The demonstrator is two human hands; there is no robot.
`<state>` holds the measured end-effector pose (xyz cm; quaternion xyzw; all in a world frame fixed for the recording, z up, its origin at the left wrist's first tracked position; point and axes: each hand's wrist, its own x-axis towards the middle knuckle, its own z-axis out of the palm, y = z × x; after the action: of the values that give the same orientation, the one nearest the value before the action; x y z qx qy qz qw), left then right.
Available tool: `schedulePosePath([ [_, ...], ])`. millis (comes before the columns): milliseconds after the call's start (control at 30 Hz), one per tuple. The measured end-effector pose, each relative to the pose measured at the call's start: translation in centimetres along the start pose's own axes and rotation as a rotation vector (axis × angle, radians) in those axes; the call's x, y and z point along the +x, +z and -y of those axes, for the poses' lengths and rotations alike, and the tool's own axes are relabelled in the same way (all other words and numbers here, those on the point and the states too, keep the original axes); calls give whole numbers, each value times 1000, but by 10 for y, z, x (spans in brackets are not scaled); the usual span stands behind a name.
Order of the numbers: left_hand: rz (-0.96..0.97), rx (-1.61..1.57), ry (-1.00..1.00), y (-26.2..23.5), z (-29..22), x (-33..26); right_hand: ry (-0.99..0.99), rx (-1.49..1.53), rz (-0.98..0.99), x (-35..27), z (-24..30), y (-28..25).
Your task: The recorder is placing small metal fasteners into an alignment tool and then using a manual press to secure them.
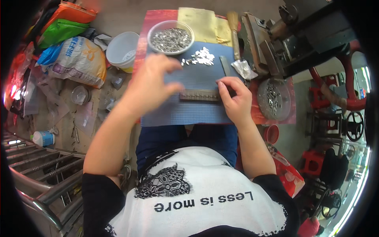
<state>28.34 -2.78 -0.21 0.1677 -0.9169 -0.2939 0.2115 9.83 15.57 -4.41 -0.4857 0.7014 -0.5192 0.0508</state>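
My left hand hovers over the left part of a blue textured mat, its thumb and fingers apart with nothing visible between them. Right of it lies a dark metal bar with a row of notches. My right hand is at the bar's right end, thumb and fingertips pressed together; a tiny dark bit shows at the tips, too small to name. Beyond the bar is a loose pile of small shiny metal pieces. A round clear tub full of similar silver pieces stands behind my left hand.
A flat metal strip, a brush and crumpled foil lie at the right. Beside my right wrist sits a clear bowl of metal pieces. A heavy machine stands far right. White bucket and sacks are left.
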Motion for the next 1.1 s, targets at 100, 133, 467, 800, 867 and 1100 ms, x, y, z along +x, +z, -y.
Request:
schedulePosePath([
  [100,-136,204,-159,-42,21,52,-18,2,-1,0,3,-2],
  [133,-149,220,-166,-47,30,64,-9,-4,16,1,4,-1],
  [467,416,533,-196,-35,33,117,-41,-19,29,1,3,-2],
  [800,11,261,-55,-2,56,96,-84,-36,92,47,30,10],
  [867,-117,284,-26,3,59,92,-157,-83,94,74,39,21],
  [1100,-208,129,23,4,63,83,-299,-518,243,140,17,67],
])
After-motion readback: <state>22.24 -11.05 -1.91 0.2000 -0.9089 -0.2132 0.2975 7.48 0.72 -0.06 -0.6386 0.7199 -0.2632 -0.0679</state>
